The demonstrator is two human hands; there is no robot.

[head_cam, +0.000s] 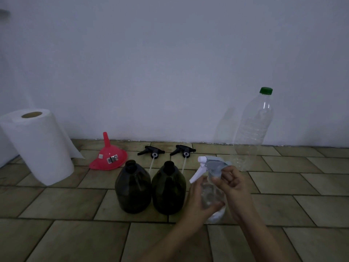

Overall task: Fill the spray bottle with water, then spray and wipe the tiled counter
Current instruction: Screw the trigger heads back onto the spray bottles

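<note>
I am seeing my left hand (198,203) wrapping the clear spray bottle (212,200) standing on the tiled tabletop (75,241), while my right hand (231,183) is pinching its grey trigger head (212,165). At ten o'clock, two dark bottles (133,188) are standing uncapped.

- Left hand (198,201): bare, with no glove, ring or other covering visible.
- Right hand (231,183): bare, likewise without glove or ring on the parts that show.
- Both forearms: uncovered from the wrist down to the lower frame edge; no sleeve, cuff or watch appears on either.
- Fingernails: short where visible; finer detail cannot be made out in the dim lighting.
- Markings: none discernible on either hand or forearm.
</note>
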